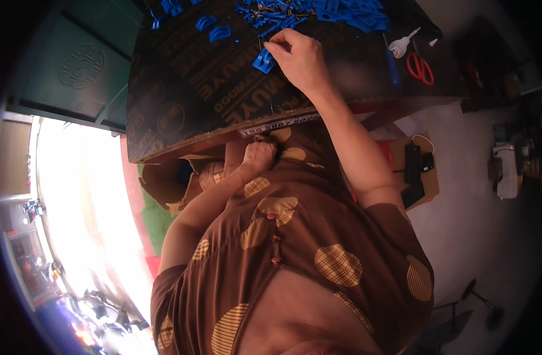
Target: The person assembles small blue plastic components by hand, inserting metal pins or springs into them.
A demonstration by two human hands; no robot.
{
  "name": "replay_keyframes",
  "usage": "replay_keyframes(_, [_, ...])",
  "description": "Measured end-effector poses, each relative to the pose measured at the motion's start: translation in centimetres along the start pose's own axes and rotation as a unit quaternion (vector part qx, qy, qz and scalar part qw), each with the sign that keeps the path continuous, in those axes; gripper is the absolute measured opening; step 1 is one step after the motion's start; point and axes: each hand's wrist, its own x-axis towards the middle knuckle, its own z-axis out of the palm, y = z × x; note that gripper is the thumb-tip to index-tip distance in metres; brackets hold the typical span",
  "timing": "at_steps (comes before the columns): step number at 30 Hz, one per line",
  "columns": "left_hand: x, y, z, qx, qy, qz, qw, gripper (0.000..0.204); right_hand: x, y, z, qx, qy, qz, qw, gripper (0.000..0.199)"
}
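My right hand [299,58] is over the dark table, its thumb and fingertips pinched together at a small blue plastic piece [263,63]. A thin brass-coloured pin or screw [260,43] stands up beside the fingertips. My left hand [260,154] is curled closed at my lap, just below the table's front edge; whatever it holds, if anything, is hidden. Past the right hand lies a loose heap of small blue plastic parts [268,16] mixed with brass-coloured bits. Two curved blue pieces [220,32] rest to the left of it.
Flat blue parts [356,13] are piled at the far right of the heap. Near the table's right side lie a white nozzle bottle [400,46], red-handled scissors [420,70] and a blue-handled tool [392,68]. A cardboard box [423,171] with black items sits below, right.
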Motion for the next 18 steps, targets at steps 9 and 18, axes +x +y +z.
replay_keyframes(9, [0.1, 0.0, -1.9, -0.038, -0.080, 0.016, 0.996, 0.018, 0.1, -0.4, 0.0, 0.001, -0.030, 0.031, 0.999, 0.016])
replay_keyframes(18, [-0.7, 1.3, -5.9, -0.169, -0.060, -0.062, 0.982, 0.022, 0.2, -0.5, 0.2, 0.017, -0.034, 0.054, 0.998, 0.010])
